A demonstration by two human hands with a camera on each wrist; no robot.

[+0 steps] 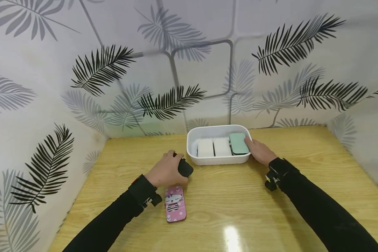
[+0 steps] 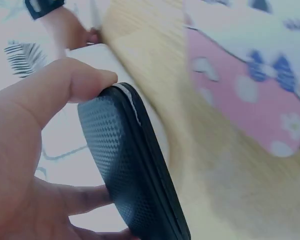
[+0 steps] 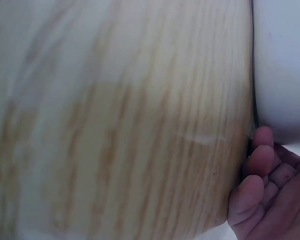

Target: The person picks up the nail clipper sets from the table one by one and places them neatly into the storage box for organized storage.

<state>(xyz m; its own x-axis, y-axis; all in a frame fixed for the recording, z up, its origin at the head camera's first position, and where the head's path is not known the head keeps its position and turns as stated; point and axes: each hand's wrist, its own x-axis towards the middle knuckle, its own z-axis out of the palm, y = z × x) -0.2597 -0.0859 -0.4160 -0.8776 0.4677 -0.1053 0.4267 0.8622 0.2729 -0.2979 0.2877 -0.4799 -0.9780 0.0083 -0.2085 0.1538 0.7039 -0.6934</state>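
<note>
My left hand point(image 1: 167, 170) holds a small black case point(image 1: 185, 168) above the table, just left of a white plastic bin point(image 1: 218, 161). In the left wrist view the thumb and fingers grip the edges of the black case point(image 2: 122, 150), which has a textured face and a silvery line at its rim. At the bin's right end, my right hand point(image 1: 260, 152) grips the wall, thumb over the rim and fingers outside. A mint green case point(image 1: 238, 143) and two white ones, a left point(image 1: 205, 147) and a right point(image 1: 222, 147), stand in a row inside the bin.
A pink case point(image 1: 175, 206) with a cartoon animal lies flat on the wooden table point(image 1: 255, 210), close to the left wrist. Behind the table and along its sides hangs a leaf-patterned cloth point(image 1: 201, 77). The bin stands near the back edge.
</note>
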